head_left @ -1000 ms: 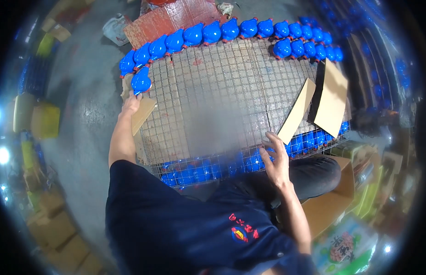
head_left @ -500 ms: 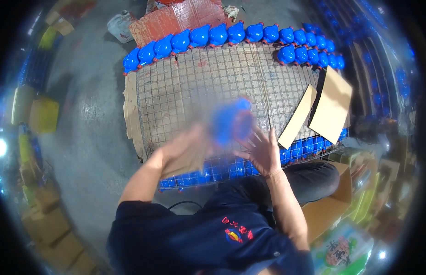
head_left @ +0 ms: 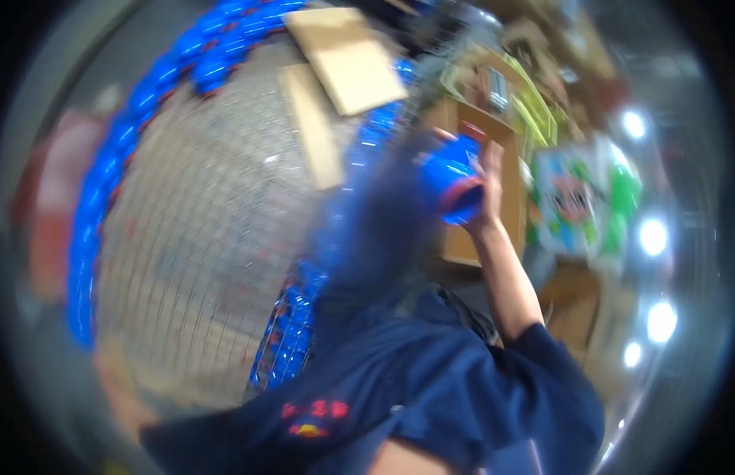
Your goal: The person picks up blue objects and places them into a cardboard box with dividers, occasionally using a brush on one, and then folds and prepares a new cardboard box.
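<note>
The blue cup [head_left: 453, 184], with a reddish band around its rim, sits in my right hand [head_left: 488, 184], which is closed around it from the right side, fingers curled over its top and thumb under it, so the cup lies tilted with its rim pointing down and toward me. My right forearm runs from the hand down to my dark blue sleeve [head_left: 534, 380]. Just behind the hand and a little below it is an open cardboard box [head_left: 482, 134], and the cup hangs over its near edge. Further right of the hand lies a colourful printed package [head_left: 585, 194] in green and white. Left of the hand, across a blurred dark patch that I cannot make out, spreads a wire mesh rack [head_left: 209, 229]; more blue cups [head_left: 114, 158] line its far left edge in a long row, and another row [head_left: 292, 324] runs along the edge nearest my chest, below and left of the hand. Two flat cardboard pieces [head_left: 344, 55] lie on the mesh up and to the left of the hand. My left hand [head_left: 118, 388] is only a pale blur at the lower left by the mesh corner, well apart from the cup, and I cannot tell whether it is spread or closed.
</note>
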